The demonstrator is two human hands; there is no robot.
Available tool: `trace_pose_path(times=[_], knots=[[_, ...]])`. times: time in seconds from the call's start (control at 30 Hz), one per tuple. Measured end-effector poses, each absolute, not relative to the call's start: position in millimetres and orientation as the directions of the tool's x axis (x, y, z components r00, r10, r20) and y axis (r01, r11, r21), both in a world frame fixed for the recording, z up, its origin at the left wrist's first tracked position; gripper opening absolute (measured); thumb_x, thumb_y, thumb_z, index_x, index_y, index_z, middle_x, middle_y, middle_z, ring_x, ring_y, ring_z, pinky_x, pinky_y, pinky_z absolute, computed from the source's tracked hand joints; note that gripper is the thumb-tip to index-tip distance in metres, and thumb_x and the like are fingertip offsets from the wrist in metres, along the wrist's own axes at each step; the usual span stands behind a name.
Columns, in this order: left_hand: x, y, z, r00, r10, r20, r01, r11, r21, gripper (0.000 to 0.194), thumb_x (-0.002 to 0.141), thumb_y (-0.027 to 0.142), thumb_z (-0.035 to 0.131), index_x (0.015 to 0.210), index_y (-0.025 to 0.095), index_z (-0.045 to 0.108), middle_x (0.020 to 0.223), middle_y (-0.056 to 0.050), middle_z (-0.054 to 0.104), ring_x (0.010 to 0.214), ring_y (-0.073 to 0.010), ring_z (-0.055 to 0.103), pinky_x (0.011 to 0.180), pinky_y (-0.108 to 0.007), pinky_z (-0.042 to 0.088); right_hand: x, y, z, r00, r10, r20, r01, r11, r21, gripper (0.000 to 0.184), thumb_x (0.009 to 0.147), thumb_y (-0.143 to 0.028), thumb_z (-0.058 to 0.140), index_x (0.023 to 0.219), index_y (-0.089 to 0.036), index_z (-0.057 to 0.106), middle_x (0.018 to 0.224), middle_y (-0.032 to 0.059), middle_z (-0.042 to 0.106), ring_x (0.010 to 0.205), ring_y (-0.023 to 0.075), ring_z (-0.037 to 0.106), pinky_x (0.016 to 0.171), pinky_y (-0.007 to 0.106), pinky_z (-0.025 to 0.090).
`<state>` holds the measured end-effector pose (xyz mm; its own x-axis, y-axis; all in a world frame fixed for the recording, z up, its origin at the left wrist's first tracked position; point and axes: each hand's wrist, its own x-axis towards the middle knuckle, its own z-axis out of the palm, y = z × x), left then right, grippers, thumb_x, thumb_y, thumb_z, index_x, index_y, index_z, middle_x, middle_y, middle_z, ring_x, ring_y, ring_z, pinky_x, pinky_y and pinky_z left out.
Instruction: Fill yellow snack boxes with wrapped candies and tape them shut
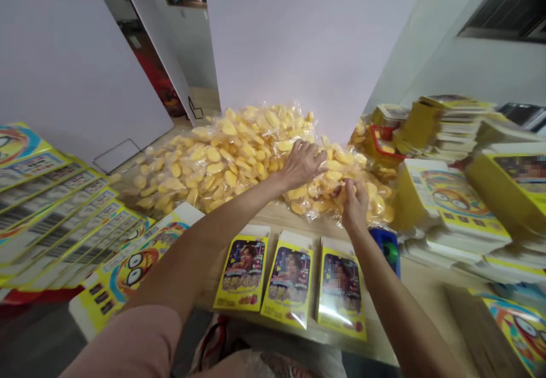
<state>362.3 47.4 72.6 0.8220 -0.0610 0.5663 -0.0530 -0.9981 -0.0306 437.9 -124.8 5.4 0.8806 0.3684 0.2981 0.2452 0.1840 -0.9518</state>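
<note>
A broad heap of clear plastic bags filled with yellow oval pieces [230, 162] lies across the table in front of me. My left hand [303, 165] reaches over the heap, palm down, with its fingers spread and touching the bags. To its right, my right hand [355, 200] has its fingertips pinched at a clear bag of yellow pieces [330, 182] at the near side of the heap. Three yellow boxes stand in a row between my forearms: a left box [242, 273], a middle box [289, 278] and a right box [341, 287].
Yellow cartons [55, 213] are stacked at the left, with a larger printed box [140, 258] beside them. Piles of flat boxes [452, 202] crowd the right side. A red basket [385, 139] and a blue object [390, 247] sit near them. White panels [307, 42] stand behind the heap.
</note>
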Motion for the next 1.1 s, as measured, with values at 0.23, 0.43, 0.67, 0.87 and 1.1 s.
trace_pose_path(times=[0.23,0.43,0.67,0.87,1.1], knots=[[290.5,-9.5,38.8,0.809,0.431,0.401,-0.117,-0.549,0.827,0.038,0.096,0.046,0.033,0.078,0.018,0.051,0.063,0.002,0.047,0.055,-0.0114,0.047,0.057,-0.025,0.038,376.3,-145.7,6.3,0.801,0.563,0.202,0.13,0.166,-0.977,0.024,0.09,-0.045,0.049,0.083,-0.022,0.051,0.052,-0.0068,0.048,0.047,0.0134,0.048,0.054,0.027,0.044],[272.7,-10.7,3.9,0.804,0.592,0.06,-0.007,-0.091,0.996,0.03,0.087,0.047,0.052,0.076,0.019,0.056,0.067,0.001,0.053,0.061,-0.0131,0.052,0.058,-0.025,0.042,361.5,-151.7,-9.7,0.775,0.592,0.221,0.313,-0.055,-0.948,0.027,0.09,-0.043,0.04,0.076,-0.023,0.052,0.075,0.0006,0.058,0.075,0.0189,0.054,0.075,0.033,0.044],[281.3,5.9,-23.5,0.752,0.647,0.126,-0.03,-0.156,0.987,0.028,0.078,0.039,0.061,0.065,0.014,0.063,0.06,0.0,0.055,0.061,-0.0139,0.051,0.058,-0.025,0.038,382.3,-155.3,-27.0,0.747,0.661,0.07,0.248,-0.18,-0.952,0.032,0.08,-0.042,0.053,0.096,-0.017,0.066,0.078,0.0032,0.062,0.067,0.0181,0.053,0.063,0.03,0.042],[277.8,20.2,-35.5,0.974,0.167,0.152,-0.05,-0.494,0.868,0.02,0.076,0.02,0.058,0.058,0.013,0.063,0.054,0.002,0.054,0.055,-0.0104,0.046,0.055,-0.022,0.032,387.2,-155.4,-46.1,0.463,0.884,-0.059,0.391,-0.263,-0.882,0.012,0.075,-0.026,0.049,0.081,-0.02,0.057,0.064,-0.0024,0.053,0.06,0.0149,0.048,0.056,0.026,0.036],[264.0,19.4,-21.2,0.993,0.06,0.103,-0.034,-0.684,0.729,0.022,0.075,0.01,0.054,0.053,0.014,0.051,0.051,0.005,0.043,0.052,-0.0088,0.04,0.054,-0.023,0.025,383.7,-151.1,-40.8,0.295,0.952,-0.083,0.593,-0.25,-0.765,0.007,0.072,-0.012,0.045,0.073,-0.02,0.045,0.065,-0.0038,0.046,0.06,0.0123,0.042,0.056,0.023,0.031]])
